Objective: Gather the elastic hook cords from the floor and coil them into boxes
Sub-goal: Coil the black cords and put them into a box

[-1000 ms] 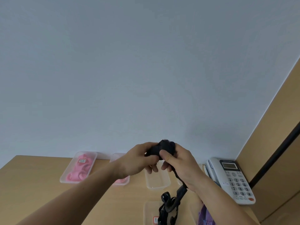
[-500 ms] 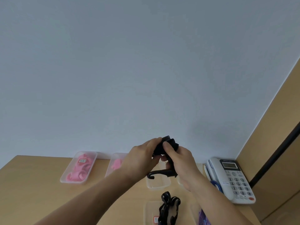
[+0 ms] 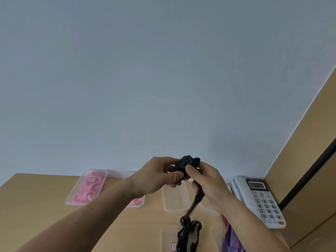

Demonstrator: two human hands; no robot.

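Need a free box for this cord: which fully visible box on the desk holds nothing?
The clear box below the left hand, in the far row; the others plainly seen hold pink cords, black cords or purple items.

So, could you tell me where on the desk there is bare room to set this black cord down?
The widest bare desk lies left of and in front of the pink-cord box. The empty clear box mid-desk is free too. It is crowded on the right, between the black-cord box and the telephone.
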